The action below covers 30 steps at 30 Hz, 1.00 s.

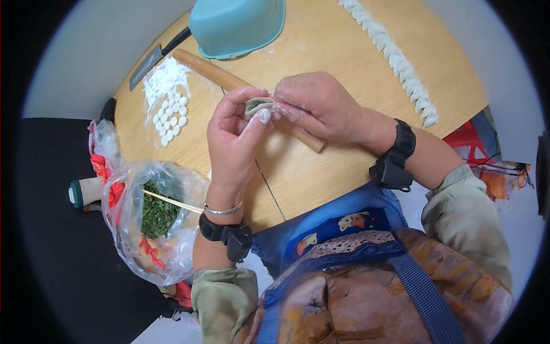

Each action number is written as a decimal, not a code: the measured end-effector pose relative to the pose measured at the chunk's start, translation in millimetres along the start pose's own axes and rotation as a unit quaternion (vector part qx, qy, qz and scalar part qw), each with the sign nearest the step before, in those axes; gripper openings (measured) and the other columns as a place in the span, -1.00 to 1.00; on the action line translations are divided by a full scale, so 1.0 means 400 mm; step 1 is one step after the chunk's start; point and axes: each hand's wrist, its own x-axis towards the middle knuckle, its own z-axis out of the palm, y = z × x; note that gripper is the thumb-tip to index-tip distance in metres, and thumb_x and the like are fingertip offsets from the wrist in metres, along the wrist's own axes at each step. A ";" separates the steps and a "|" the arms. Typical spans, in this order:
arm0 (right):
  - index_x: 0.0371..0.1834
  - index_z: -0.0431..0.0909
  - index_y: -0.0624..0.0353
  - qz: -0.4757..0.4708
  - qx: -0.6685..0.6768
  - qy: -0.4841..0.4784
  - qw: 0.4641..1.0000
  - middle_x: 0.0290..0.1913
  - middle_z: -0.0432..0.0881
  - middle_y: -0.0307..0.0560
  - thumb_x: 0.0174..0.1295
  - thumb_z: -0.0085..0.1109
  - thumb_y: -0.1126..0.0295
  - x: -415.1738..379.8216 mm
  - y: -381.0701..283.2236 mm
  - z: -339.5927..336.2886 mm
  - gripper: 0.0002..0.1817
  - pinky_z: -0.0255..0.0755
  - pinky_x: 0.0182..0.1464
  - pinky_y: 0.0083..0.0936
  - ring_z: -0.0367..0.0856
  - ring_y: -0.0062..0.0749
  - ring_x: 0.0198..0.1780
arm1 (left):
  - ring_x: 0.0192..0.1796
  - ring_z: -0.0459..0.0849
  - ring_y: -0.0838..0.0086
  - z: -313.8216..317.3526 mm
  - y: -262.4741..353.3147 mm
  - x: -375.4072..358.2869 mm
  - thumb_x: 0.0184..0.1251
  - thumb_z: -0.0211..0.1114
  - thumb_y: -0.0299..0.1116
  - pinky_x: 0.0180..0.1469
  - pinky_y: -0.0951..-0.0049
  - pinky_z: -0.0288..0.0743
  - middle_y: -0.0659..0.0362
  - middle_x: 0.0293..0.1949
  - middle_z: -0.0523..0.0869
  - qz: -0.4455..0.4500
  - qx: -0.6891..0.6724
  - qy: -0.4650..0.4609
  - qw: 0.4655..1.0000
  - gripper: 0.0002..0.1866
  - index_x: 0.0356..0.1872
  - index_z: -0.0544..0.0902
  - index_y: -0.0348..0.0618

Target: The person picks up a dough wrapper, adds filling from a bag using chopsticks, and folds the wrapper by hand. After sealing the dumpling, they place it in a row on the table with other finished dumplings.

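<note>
A small dumpling (259,105) with green filling showing in its open fold sits in my left hand (234,123), thumb in front and fingers curled behind. My right hand (321,106) pinches the right end of the wrapper between thumb and fingers. Both hands are dusted with flour and held above the table. Beneath them a wooden rolling pin (215,71) lies diagonally, its middle hidden by my hands. Left of my hands, several small dough rounds (171,117) lie beside a patch of white flour (164,81).
A long row of finished dumplings (395,60) runs along the table's right side. An upturned light-blue basin (238,26) and a cleaver (150,64) lie at the back left. A plastic-lined bowl of chopped green filling (157,215) with chopsticks (172,200) stands near my left forearm.
</note>
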 end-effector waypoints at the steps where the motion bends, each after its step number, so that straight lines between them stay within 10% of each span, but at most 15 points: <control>1: -0.35 0.49 0.16 0.003 0.012 0.008 1.000 -0.48 0.52 -0.06 0.26 0.15 0.29 0.002 0.000 -0.004 -0.83 0.40 -0.37 -0.25 0.56 -0.07 -0.41 | -0.11 0.66 0.55 -0.001 0.002 0.001 0.30 0.21 -0.60 -0.08 0.61 0.54 0.12 -0.13 0.66 0.000 0.008 0.000 1.000 -0.75 -0.01 0.53 -0.31; 30: -0.36 0.51 0.15 -0.020 -0.017 -0.054 0.998 -0.48 0.52 -0.08 0.25 0.14 0.35 0.016 -0.002 -0.021 -0.88 0.35 -0.42 -0.30 0.52 -0.13 -0.46 | -0.10 0.65 0.58 -0.016 0.019 0.001 0.33 0.19 -0.58 -0.08 0.62 0.54 0.15 -0.11 0.66 -0.040 0.050 -0.052 0.997 -0.72 0.05 0.49 -0.32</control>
